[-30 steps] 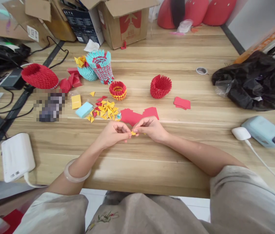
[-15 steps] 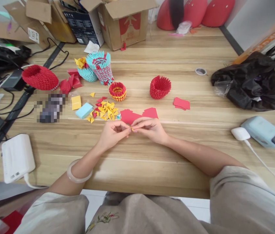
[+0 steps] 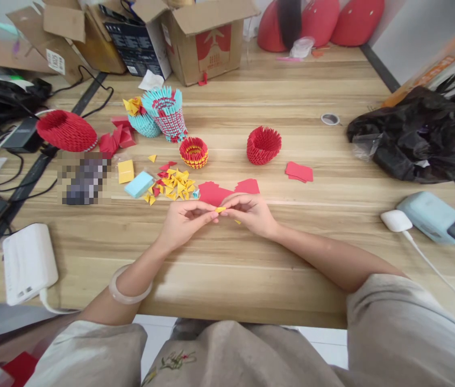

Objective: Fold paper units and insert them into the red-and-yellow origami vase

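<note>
Both hands meet just above the worktop [image 3: 251,279] — the left hand [image 3: 185,221] and right hand [image 3: 251,214] each with its grip pressed on a small yellow paper [image 3: 220,209], pinched between their fingertips. Just beyond lie red sheets [image 3: 215,192] and a heap of folded pieces [image 3: 175,183]. Farther back stand a red-yellow ring [image 3: 194,151] and a red cup [image 3: 263,145] — well apart.

Yellow paper bit [image 3: 220,209] mostly hidden btwn fingertips; pixelated patch [image 3: 84,178] unreadable.
</note>
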Available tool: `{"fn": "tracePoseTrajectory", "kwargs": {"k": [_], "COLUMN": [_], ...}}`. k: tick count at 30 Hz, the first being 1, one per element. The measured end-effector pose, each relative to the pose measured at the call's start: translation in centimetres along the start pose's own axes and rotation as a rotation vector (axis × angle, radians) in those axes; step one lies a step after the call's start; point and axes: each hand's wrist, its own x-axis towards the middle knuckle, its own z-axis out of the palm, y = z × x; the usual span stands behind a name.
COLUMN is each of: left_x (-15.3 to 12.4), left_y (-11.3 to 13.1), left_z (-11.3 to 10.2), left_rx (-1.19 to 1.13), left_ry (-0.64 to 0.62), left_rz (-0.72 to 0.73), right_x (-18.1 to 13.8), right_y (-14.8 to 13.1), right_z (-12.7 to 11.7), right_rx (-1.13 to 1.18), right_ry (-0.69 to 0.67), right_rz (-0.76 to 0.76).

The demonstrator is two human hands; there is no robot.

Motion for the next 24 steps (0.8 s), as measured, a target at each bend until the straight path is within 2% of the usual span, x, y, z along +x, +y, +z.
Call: {"fn": "tracePoseTrajectory", "kwargs": {"k": [7,11,15,18,21,24], "left_x": [0.1,0.0,-0.2,-0.2,0.0,0.3], "left_y": [-0.3,0.0,0.2,0.2,-0.1,-0.3], "left_z": [-0.4,-0.3,-0.2,-0.1,-0.2,-0.5], "left_rx": [0.266,0.361,0.393,0.386,0.404,0.459], "left_ry": [-0.008,-0.019,-0.025,-0.026,-0.01,0.07], "left_rz": [0.197,0.285,0.295,0.211,0.116,0.098], "right_x": [0.1,0.0,-0.1,0.0,0.1,0.1], "right_y": [0.2,0.1,-0.1,0.1,0.4,0.6], "right_z": [0.0,-0.1,-0.1,-0.3,-0.7,-1.1], "right_rx": [0.097,0.06,-0.025,-0.089,-0.282,-0.754], "right_ry": [-0.024,-0.013,0.01,0.004,0.027,0.06], "right_rz": [0.014,-0.034,-0.112,-0.146,-0.172,-0.261]}}
